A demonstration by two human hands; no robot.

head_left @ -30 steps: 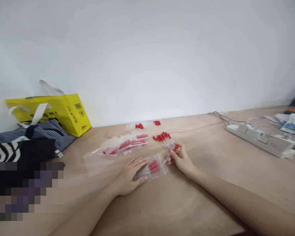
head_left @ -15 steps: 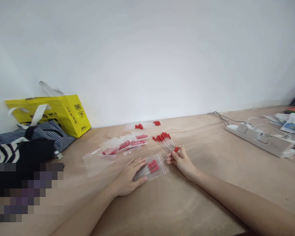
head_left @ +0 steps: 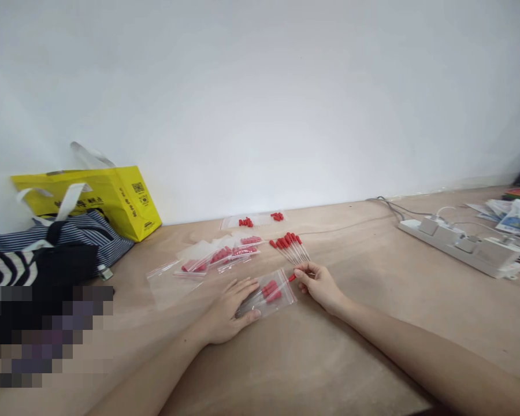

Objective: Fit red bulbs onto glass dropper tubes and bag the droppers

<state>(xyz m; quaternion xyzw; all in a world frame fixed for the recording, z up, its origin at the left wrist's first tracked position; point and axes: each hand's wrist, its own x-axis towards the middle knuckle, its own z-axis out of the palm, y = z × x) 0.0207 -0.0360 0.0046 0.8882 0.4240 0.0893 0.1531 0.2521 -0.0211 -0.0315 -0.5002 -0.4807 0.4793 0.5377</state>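
My left hand (head_left: 231, 312) lies flat with fingers stretched over the lower end of a clear zip bag (head_left: 282, 308), pressing it on the table. Inside that bag are several glass droppers with red rubber bulbs (head_left: 272, 293); their tips are under my hand. With closed fingertips my right hand (head_left: 318, 284) grips the red bulb of a single dropper (head_left: 292, 278) at the bag's red-striped mouth. Its glass stem points left into the bag. Just beyond my right hand, several loose droppers (head_left: 288, 241) lie fanned out, bulbs away from me.
Filled zip bags (head_left: 221, 254) overlap at the back left, near a flat bag (head_left: 162, 289). Droppers with red bulbs (head_left: 245, 222) lie by the wall. A white power strip (head_left: 455, 248) with plugs sits right; a yellow bag (head_left: 125, 202) and striped cloth bag (head_left: 112, 240) stand left.
My right hand has moved slightly left, bringing the dropper farther into the bag, so its bulb is now at the mouth. My left hand stays in place on the bag.
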